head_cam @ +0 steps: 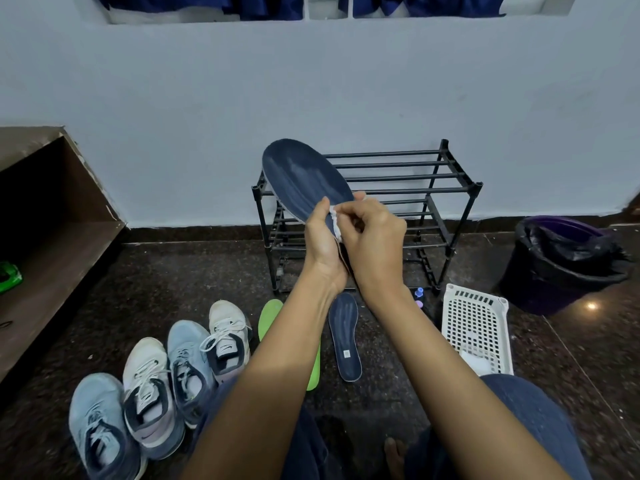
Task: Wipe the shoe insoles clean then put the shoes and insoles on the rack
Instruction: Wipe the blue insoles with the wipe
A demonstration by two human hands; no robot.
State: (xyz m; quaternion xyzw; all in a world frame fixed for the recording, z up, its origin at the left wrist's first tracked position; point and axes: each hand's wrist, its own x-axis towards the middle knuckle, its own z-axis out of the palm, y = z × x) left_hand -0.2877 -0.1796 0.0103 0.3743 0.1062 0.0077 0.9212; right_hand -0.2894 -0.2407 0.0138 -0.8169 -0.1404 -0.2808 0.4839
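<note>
Far left, a brown shelf [59,244] has its front edge slanting down to the floor [207,271]. Four shoes [149,393] sit side by side, touching, toes pointing at the wall. Their logos are too small to read. There's a stretch of open floor between their toes and the wall.

Just right of them a green insole [271,317] lies flat, partly hidden by the left forearm. The left hand [322,244] is wrapped round the heel end of the navy insole [304,178], which is held up tilted, its toe overlapping the top-left corner of the rack [258,197] in view. The right hand [374,237] is right up against the left one, pinching a white cloth [335,220] onto the insole's face.

Below them the floor insole [346,337] has a small white label, unreadable. The rack stands against the wall. A white basket [478,323] sits near its right leg, and a black-lined bin [568,261] is further right.
</note>
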